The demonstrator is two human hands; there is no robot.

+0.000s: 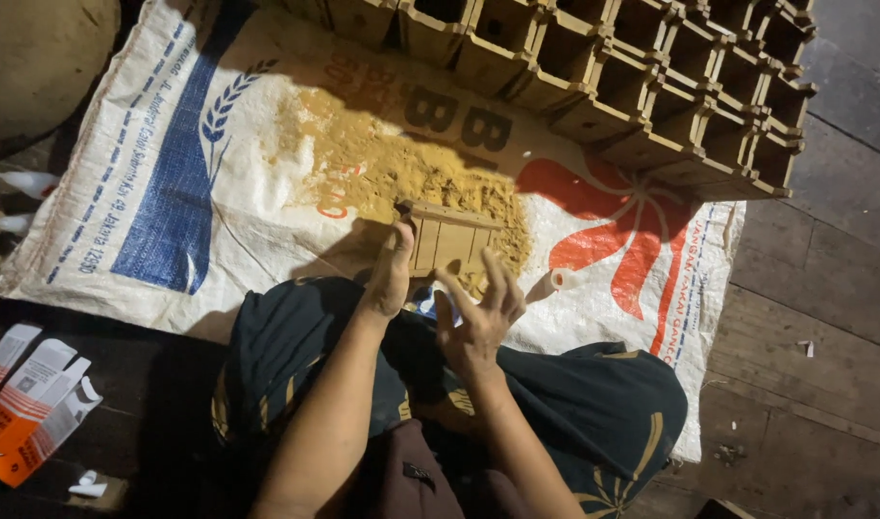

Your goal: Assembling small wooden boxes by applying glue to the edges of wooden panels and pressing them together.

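My left hand point(392, 279) pinches the small wooden frame point(451, 240) beside the sawdust pile point(411, 173); my right hand point(478, 312) hovers spread. Beyond the pile, many finished-looking wooden boxes point(651, 86) stand stacked.

A woven sack point(219, 192) is spread on the plank floor point(824, 288). A heap of sawdust point(401, 168) is piled at its centre, with a small wooden box point(451, 240) set at the heap's 6 o'clock edge. Stacked wooden boxes point(651, 77) are ranged at 1 o'clock. Cartons point(31, 399) are laid at 8 o'clock, off the sack.
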